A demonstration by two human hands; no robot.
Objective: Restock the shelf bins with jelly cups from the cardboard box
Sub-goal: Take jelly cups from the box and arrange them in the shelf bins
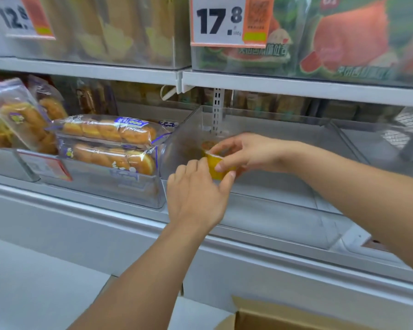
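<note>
Pinching fingers: the right hand (244, 152) grips a small yellow plastic jelly cup (215, 166) between thumb and fingertips; the left hand (196, 191) has its fingers spread, tips touching the cup's near side.
Cup position: held above the front wall of a clear plastic shelf bin (267, 210), with another cup dimly visible behind it.
Left neighbour: bagged golden bread rolls (110, 144) in the adjoining bin.
Above: white price tag reading 17.8 (218, 20).
Below: brown cardboard box (284, 317), bottom edge.
</note>
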